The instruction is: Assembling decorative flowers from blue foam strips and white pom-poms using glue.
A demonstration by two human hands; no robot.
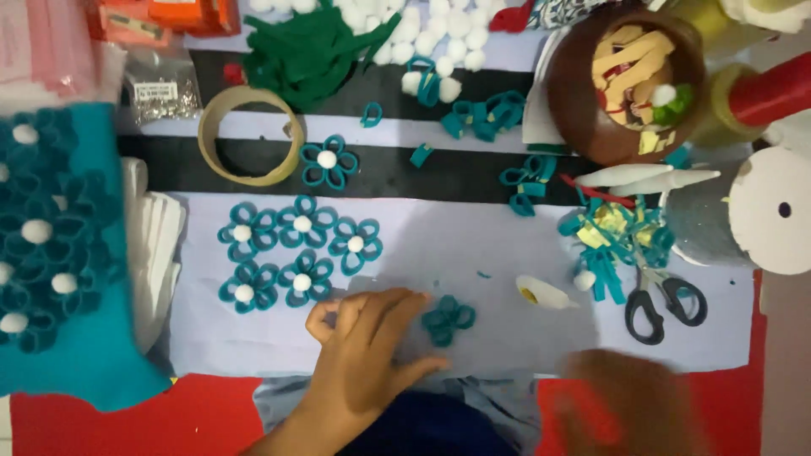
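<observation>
While the left hand (363,346) rests beside a teal felt flower (448,319), grip loose, empty, right hand (629,405) blurred, grip unclear.

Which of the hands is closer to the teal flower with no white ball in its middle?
Left. The left hand rests just beside the unfinished teal flower, fingertips almost touching it. The blurred right hand is farther off, lower right.

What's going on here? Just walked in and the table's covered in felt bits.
A person's left hand rests beside a teal felt flower lacking a pompom centre. Six finished flowers with white pompoms lie nearby. The right hand is a blur at the lower edge, near black-handled scissors.
</observation>
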